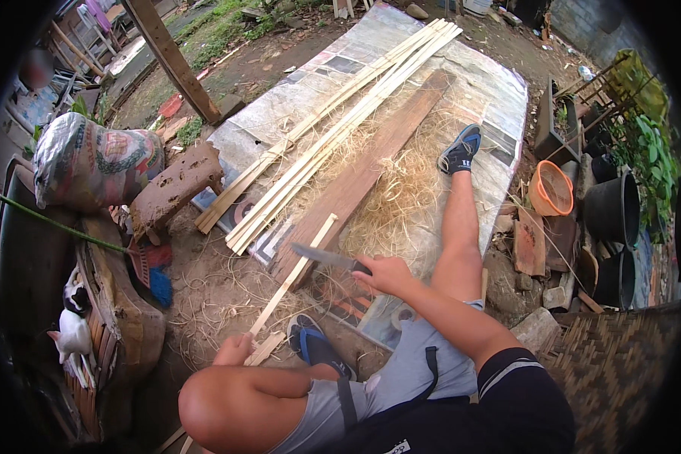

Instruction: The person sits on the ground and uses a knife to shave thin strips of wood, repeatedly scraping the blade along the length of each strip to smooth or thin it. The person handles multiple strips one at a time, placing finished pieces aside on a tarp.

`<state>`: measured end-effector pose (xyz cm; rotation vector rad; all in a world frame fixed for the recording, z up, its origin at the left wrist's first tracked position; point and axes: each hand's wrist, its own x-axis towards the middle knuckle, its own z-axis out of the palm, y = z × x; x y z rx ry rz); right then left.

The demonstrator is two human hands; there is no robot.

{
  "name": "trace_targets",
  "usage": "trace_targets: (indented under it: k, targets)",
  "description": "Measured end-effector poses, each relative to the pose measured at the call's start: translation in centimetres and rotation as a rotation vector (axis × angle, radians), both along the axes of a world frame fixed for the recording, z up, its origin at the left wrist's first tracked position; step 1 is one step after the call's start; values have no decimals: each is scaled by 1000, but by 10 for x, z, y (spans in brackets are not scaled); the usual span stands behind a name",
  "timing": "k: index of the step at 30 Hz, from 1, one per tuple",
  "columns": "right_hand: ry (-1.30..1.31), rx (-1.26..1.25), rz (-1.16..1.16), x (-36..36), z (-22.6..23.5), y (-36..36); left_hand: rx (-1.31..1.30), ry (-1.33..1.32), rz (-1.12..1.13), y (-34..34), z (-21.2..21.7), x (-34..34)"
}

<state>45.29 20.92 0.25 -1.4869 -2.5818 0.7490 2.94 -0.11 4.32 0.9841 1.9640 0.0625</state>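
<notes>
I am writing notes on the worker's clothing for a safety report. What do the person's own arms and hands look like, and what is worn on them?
Both hands are bare: no gloves, rings or watch show on the left hand or the right hand. The right forearm is uncovered up to a short black sleeve with a thin white stripe near its hem. The left arm is mostly hidden behind the knee, so no sleeve can be seen there.
</notes>
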Motion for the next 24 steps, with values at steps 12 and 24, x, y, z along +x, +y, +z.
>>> trace_targets:
  k: [12,24]
  targets:
    - [48,-17,-133,-9,8,-7,224,601,-174,-28,-13,57]
    - [102,-111,-589,36,-28,34,74,213,51,-12,68,16]
